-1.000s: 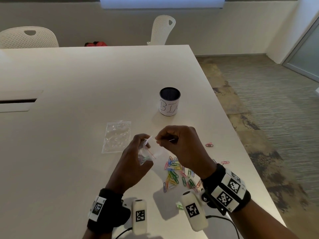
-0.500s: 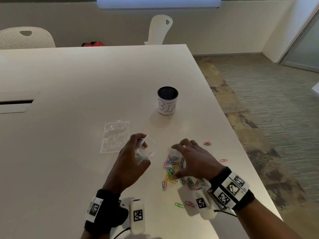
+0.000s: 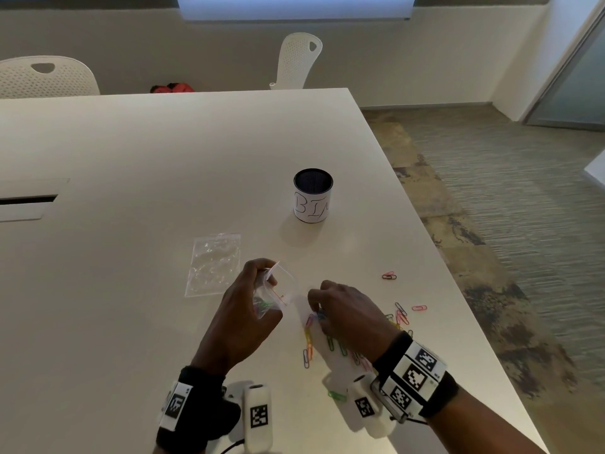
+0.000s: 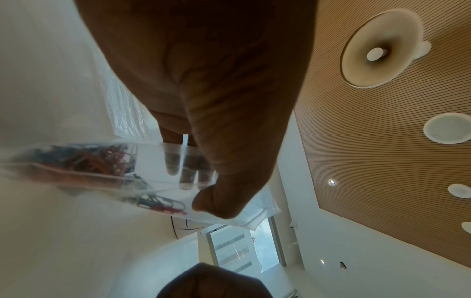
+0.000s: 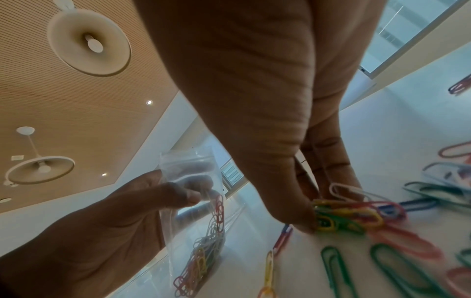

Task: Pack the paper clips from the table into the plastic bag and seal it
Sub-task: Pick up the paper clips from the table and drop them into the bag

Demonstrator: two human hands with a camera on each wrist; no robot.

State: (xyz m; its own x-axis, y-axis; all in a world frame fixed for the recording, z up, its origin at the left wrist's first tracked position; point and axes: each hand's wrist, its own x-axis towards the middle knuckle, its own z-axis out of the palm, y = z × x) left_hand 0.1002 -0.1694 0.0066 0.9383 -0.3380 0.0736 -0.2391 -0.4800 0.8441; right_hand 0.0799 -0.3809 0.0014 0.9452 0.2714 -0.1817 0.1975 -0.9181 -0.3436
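My left hand point(image 3: 253, 301) holds a small clear plastic bag point(image 3: 273, 294) upright just above the table, thumb and fingers pinching its open mouth. Several coloured paper clips lie in the bag's bottom point(image 5: 201, 260) point(image 4: 102, 161). My right hand point(image 3: 330, 309) is down on the pile of coloured paper clips point(image 3: 314, 339), thumb and fingers pinching a few of them point(image 5: 339, 213). More clips lie scattered on the white table point(image 3: 131, 322), some hidden under the right hand.
A second, empty clear bag point(image 3: 214, 263) lies flat left of the held one. A black cup with a white label point(image 3: 313, 195) stands behind the hands. Stray clips point(image 3: 389, 275) lie toward the table's right edge. White chairs point(image 3: 299, 60) stand beyond the table.
My right hand left the bag's mouth, dropped to the clip pile and now pinches clips there. The left hand keeps holding the bag in about the same place.
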